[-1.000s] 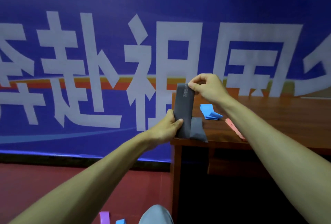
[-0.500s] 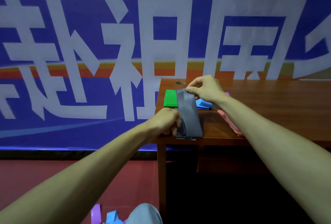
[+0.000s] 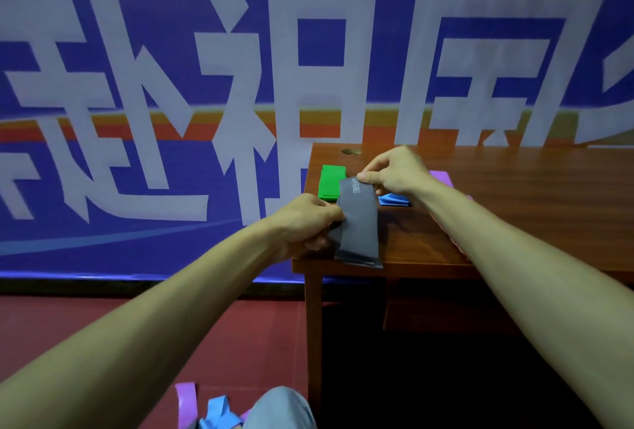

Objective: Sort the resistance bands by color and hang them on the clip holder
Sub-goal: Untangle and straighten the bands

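While the right hand pinches the far end of the grey band and the left hand grips its left edge, the band runs from twelve to six o'clock on the near corner of the table. It looks thin, matte and rubbery, perhaps doubled over. A flat green band lies at its eleven o'clock.

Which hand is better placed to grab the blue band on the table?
Probably right: the right hand is beside the blue band, while the grey band both hold lies between it and the left hand.

dim, bluish | wide-angle edge bending | slightly soft, perhaps blur
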Demonstrator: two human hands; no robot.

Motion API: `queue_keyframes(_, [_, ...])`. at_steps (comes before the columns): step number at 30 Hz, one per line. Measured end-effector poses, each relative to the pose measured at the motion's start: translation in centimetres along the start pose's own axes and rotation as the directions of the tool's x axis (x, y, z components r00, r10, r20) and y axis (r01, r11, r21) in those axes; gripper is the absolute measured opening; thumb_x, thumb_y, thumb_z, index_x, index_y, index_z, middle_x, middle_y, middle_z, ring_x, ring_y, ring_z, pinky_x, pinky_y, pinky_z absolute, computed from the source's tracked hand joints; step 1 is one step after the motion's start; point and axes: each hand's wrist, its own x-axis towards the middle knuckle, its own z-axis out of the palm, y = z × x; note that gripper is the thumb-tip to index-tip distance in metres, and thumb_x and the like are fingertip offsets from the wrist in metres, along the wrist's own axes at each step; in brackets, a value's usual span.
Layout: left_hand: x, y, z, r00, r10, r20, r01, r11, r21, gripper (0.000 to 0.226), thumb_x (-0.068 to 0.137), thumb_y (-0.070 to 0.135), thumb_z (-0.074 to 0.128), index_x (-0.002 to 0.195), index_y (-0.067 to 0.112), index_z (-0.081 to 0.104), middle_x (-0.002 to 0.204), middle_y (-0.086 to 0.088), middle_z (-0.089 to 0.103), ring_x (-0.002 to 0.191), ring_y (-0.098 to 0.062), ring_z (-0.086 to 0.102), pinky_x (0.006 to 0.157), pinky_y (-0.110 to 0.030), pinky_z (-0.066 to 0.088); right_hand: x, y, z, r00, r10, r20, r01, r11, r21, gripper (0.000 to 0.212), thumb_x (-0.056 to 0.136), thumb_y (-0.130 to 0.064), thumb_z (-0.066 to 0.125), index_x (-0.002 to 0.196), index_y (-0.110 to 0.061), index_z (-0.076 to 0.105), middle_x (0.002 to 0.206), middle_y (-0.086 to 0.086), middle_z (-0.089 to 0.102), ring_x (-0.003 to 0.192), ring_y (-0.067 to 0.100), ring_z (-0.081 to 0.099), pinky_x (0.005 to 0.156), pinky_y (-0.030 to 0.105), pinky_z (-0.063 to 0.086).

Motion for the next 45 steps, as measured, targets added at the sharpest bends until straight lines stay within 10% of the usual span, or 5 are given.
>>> queue_keyframes(13, [0.9, -0.4, 1.6, 0.98, 0.2, -0.022, -0.121, 0.675, 0.728, 0.042, 0.089, 0.05, 0.056, 0.109, 0.013, 0.058, 0.091, -0.003, 0.059, 0.081, -0.019, 0.054, 0.065, -0.027, 0.043, -0.6, 1.5, 1.3, 0.998, 0.062, -0.017, -0.062, 0.997, -0.041, 0.011, 0.08, -0.025, 0.078, 0.073, -0.017, 0.073, 0.073, 0.003, 0.071, 0.046, 0.007, 0.056, 0.049, 0.015, 0.041])
queue_keyframes(23, [1.0, -1.0, 1.6, 0.978, 0.2, -0.065, -0.094, 0.693, 0.715, 0.032, 0.088, 0.045, 0.061, 0.087, 0.014, 0.054, 0.07, 0.003, 0.048, 0.066, -0.012, 0.049, 0.05, -0.021, 0.034, -1.0, 2.2, 1.9, 0.998, -0.052, -0.032, 0.044, 0.976, -0.214, 0.017, 0.083, -0.027, 0.074, 0.087, -0.011, 0.077, 0.064, -0.001, 0.062, 0.058, 0.007, 0.054, 0.07, 0.026, 0.049])
queue_keyframes(33, [1.3, -0.5, 1.1, 0.978, 0.198, -0.06, -0.11, 0.743, 0.66, 0.034, 0.084, 0.032, 0.071, 0.107, 0.006, 0.07, 0.08, 0.0, 0.063, 0.068, -0.01, 0.056, 0.055, -0.019, 0.043, -1.3, 2.0, 1.8, 0.998, -0.056, 0.022, 0.06, 0.97, -0.236, 0.011, 0.086, -0.019, 0.072, 0.089, -0.009, 0.072, 0.053, -0.003, 0.059, 0.044, 0.009, 0.057, 0.044, 0.011, 0.047])
queue_keyframes(42, [0.7, -0.9, 1.2, 0.983, 0.18, -0.031, -0.115, 0.742, 0.661, 0.03, 0.091, 0.032, 0.062, 0.11, 0.01, 0.071, 0.094, -0.005, 0.068, 0.074, -0.011, 0.056, 0.056, -0.019, 0.044, -1.8, 2.3, 2.0, 0.996, -0.085, 0.029, 0.09, 0.939, -0.333, 0.019, 0.091, -0.024, 0.064, 0.101, -0.011, 0.073, 0.105, 0.007, 0.069, 0.098, 0.019, 0.057, 0.075, 0.025, 0.039])
queue_keyframes(45, [-0.1, -0.8, 0.6, 0.977, 0.207, -0.041, -0.137, 0.769, 0.624, 0.026, 0.092, 0.028, 0.06, 0.107, 0.01, 0.071, 0.094, -0.006, 0.069, 0.07, -0.01, 0.055, 0.063, -0.023, 0.048, -2.2, 1.5, 1.5, 0.994, -0.113, 0.007, 0.107, 0.919, -0.378, 0.017, 0.092, -0.023, 0.061, 0.1, -0.014, 0.073, 0.108, 0.009, 0.069, 0.079, 0.019, 0.057, 0.075, 0.029, 0.045])
